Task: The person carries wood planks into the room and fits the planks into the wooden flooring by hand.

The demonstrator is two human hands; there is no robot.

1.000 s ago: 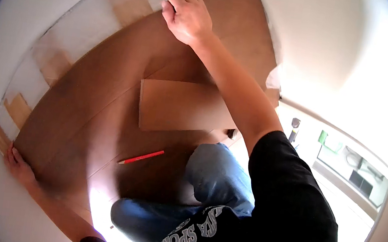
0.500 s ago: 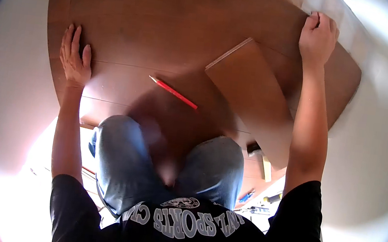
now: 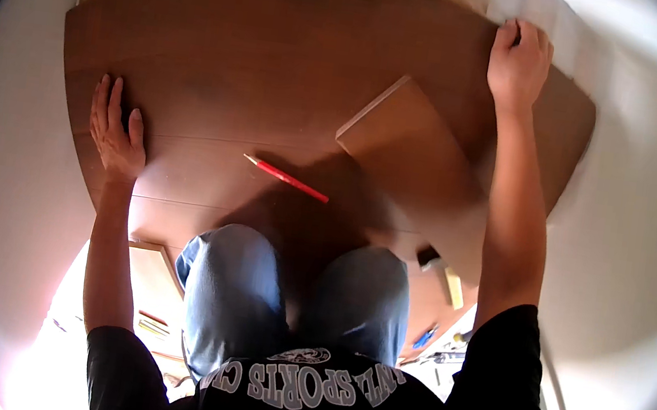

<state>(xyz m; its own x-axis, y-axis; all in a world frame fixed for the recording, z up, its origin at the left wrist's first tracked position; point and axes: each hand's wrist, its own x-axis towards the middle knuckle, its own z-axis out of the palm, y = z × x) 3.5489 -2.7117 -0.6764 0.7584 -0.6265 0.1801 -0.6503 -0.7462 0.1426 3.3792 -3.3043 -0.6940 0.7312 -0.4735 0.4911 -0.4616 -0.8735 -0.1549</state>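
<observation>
A large brown curved board (image 3: 281, 58) spans the view in front of me. My left hand (image 3: 115, 135) lies flat near its left side with fingers slightly apart. My right hand (image 3: 519, 68) is curled over the board's far edge on the right, fingers bent round it. A red pencil (image 3: 285, 178) lies diagonally on the board between my hands. A smaller brown rectangular panel (image 3: 414, 150) with a pale edge rests on the board, angled beside my right forearm.
My jeans-clad knees (image 3: 236, 276) are below. A brush with a pale handle (image 3: 450, 286) and a small blue tool (image 3: 425, 336) lie at lower right. A white curved wall (image 3: 632, 228) is close on the right. Pale wooden pieces (image 3: 145, 272) lie at lower left.
My view has swung round, so the board now spans straight across between my arms and both knees show upright. Both hands remain on the board.
</observation>
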